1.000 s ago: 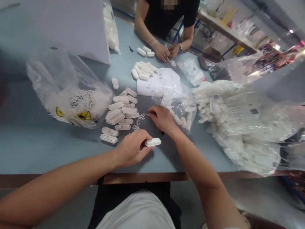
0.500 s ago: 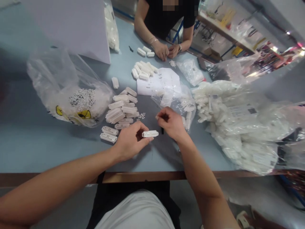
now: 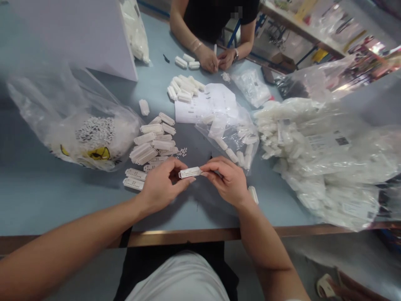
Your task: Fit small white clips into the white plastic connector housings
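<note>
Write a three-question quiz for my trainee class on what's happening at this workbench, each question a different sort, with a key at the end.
1. True or false: the left hand holds a white plastic piece above the table.

2. Multiple choice: in the picture, what sits to the left of the pile of white pieces?
A. A metal toolbox
B. A clear plastic bag with yellow printed marks
C. A red mug

3. Short answer: where is the right hand in relation to the piece in question 1?

Key
1. True.
2. B.
3. At the end of the piece opposite the left hand.
</note>
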Motion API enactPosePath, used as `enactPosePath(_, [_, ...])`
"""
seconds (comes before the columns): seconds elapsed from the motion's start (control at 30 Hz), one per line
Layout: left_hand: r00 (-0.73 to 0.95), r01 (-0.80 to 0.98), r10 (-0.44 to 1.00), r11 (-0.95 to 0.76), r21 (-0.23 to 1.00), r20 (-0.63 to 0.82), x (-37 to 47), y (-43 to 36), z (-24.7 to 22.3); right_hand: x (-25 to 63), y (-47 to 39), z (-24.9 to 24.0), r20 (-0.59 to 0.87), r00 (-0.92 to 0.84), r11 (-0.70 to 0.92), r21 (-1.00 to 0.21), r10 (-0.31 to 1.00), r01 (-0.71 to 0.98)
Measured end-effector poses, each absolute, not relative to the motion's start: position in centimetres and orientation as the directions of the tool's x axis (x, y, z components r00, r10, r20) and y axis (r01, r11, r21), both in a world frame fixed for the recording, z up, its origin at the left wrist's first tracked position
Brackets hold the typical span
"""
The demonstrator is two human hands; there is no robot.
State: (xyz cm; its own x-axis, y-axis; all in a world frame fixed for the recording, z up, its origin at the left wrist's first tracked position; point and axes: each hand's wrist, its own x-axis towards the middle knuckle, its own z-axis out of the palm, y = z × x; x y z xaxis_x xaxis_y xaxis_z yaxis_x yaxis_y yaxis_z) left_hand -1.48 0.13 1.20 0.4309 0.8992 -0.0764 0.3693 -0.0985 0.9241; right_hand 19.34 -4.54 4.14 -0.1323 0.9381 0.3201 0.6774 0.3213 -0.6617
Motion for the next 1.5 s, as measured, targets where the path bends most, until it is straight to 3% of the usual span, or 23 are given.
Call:
enactPosePath(0.33, [0.42,0.427,0.908,-0.19,0.884,-0.007,-1.5,0.1,1.6,19.1,-4.9,3.7,0.394,-0.172,0.371,-0.511,0.903,0.776])
enactPosePath(0.83, [0.461,0.492,0.885,-0.31,0.814,0.058,-1.6,-0.1,1.7,18.9,-5.2,3.8,0.379,-0.171,0.367,-0.54,0.909,0.757])
enactPosePath(1.0, [0.486,0.493,0.862,-0.407,0.769,0.144,-1.8,-0.3,1.4,19.1,-4.8,3.6,0.243,-0.12,0.262,-0.719,0.963,0.644])
enactPosePath(1.17, [0.511,0.447,0.821,-0.506,0.737,0.254,-1.9,-0.4,1.1,19.4,-4.2,3.4,-0.106,-0.049,-0.084,-0.939,0.993,0.332])
enactPosePath(1.3, [0.539,0.389,0.783,-0.558,0.733,0.31,-2.0,-0.7,0.9,19.6,-4.2,3.4,-0.258,-0.148,-0.244,-0.964,0.955,0.102])
enactPosePath(1.5, [0.556,0.289,0.737,-0.605,0.742,0.384,-2.1,-1.2,1.0,20.1,-4.3,3.2,-0.277,-0.186,-0.276,-0.961,0.943,0.03])
